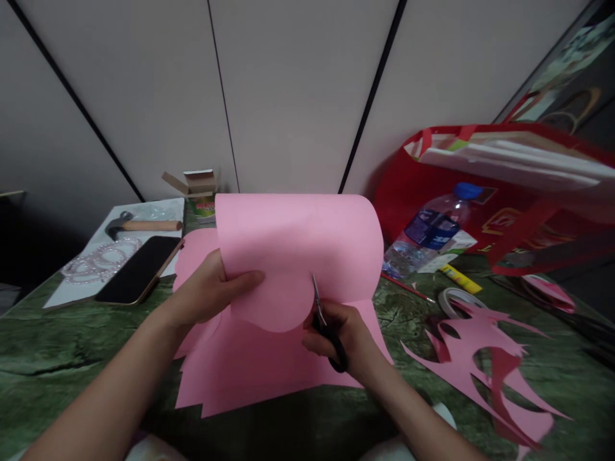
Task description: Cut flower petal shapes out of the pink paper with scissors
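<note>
Scissors (331,338) at a curled pink paper sheet (298,234), center of the frame.
The left hand (209,291) grips the sheet at its left side, thumb on top, other fingers hidden; the right hand (353,333) is curled around the scissors' handles. Pink sheets (269,378) lie beneath on the green counter (52,358); cut scraps (521,392) lie lower right.

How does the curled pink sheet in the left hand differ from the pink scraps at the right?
The sheet is one broad, unbroken surface, while the scraps are jagged and narrow, with curved openings. The sheet bends over in a wide curl, pinched by the left hand, with the scissors at it; the scraps lie loose on the table. Both are pink.
</note>
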